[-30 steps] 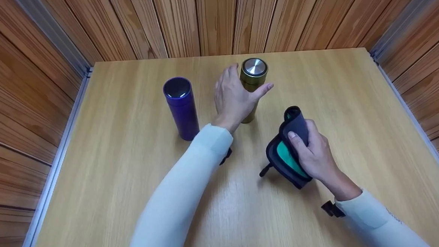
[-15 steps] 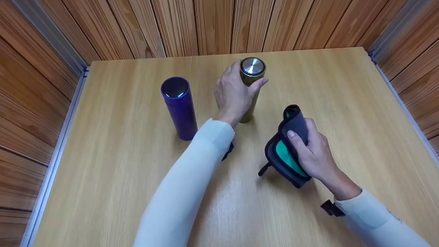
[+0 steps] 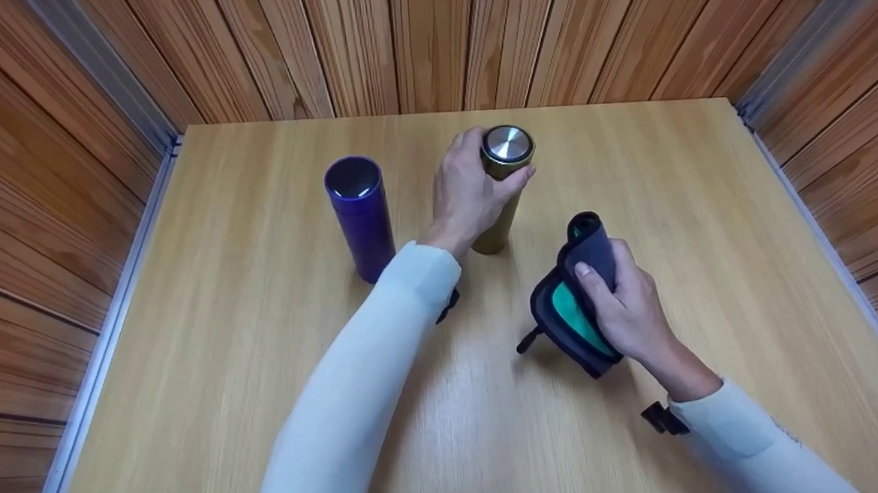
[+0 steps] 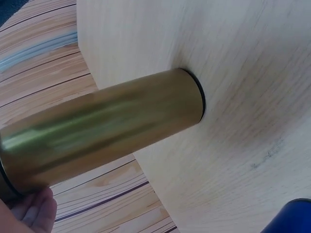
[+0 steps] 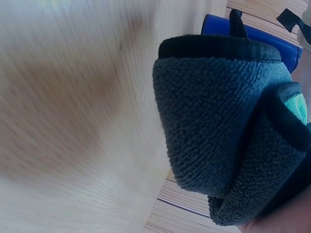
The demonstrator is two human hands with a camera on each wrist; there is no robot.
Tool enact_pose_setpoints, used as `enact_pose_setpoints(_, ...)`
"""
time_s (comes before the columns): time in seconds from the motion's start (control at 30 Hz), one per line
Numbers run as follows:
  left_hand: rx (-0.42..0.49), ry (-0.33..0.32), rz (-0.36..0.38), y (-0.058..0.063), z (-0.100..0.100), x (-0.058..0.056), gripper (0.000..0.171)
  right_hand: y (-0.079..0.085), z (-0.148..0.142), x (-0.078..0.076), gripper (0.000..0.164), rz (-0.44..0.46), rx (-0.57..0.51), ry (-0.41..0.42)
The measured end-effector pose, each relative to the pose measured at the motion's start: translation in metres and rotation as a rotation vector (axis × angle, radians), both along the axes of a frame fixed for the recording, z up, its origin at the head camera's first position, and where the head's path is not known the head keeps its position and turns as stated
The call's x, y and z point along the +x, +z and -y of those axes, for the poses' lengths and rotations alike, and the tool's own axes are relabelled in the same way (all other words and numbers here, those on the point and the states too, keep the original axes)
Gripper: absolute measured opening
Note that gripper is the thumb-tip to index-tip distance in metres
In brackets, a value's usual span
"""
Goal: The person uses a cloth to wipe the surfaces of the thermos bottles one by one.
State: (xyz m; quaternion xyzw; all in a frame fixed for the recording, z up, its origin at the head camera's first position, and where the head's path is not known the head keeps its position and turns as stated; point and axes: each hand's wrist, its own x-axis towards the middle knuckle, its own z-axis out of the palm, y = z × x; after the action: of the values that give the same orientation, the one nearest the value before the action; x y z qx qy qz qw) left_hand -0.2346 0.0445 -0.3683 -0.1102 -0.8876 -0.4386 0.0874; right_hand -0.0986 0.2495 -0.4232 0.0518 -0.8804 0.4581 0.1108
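Note:
My left hand (image 3: 468, 192) grips a gold thermos bottle (image 3: 499, 224) near its top, thumb on the near side. The bottle stands upright with a shiny metal lid (image 3: 508, 144); in the left wrist view its black-rimmed base is right at the table. My right hand (image 3: 628, 308) holds a folded dark grey cloth (image 5: 209, 121) with black edging, a green inner face (image 3: 574, 308) and a small black loop (image 3: 530, 339). The thumb lies over the fold; most of the other fingers are hidden behind it. A purple-blue thermos bottle (image 3: 365, 228) stands upright left of my left hand.
The light wooden table (image 3: 226, 348) has plank walls (image 3: 428, 44) behind and at both sides, with grey metal rails (image 3: 105, 324) along its side edges. My left forearm (image 3: 356, 386) reaches across the middle of the table.
The left thumb and fingers have closed round the gold bottle, and the bottle has shifted slightly toward me. The right hand and the cloth have stayed in place.

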Motion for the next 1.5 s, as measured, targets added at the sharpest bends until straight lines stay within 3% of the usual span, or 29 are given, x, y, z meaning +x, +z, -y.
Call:
enact_pose_setpoints(0.43, -0.019, -0.068, 0.027, 0.001, 0.015, 0.01, 0.072, -0.002, 0.001, 0.0, 0.035, 0.027, -0.016, 0.013)
enact_pose_setpoints(0.73, -0.053, -0.123, 0.026, 0.006, 0.029, 0.027, 0.071, -0.002, 0.004, -0.001, 0.034, 0.021, -0.024, 0.012)
enact_pose_setpoints(0.9, -0.09, -0.15, 0.056, 0.01, 0.034, 0.035, 0.069, -0.002, 0.006, -0.002, 0.032, -0.006, -0.025, 0.002)
enact_pose_setpoints(1.17, -0.157, -0.192, 0.103, 0.013, 0.04, 0.05, 0.065, -0.002, 0.007, -0.001, 0.034, 0.025, -0.037, 0.023)
enact_pose_setpoints(1.5, -0.213, -0.234, 0.055, 0.012, 0.047, 0.067, 0.068, 0.0, 0.008, -0.001, 0.033, 0.012, -0.08, 0.046)
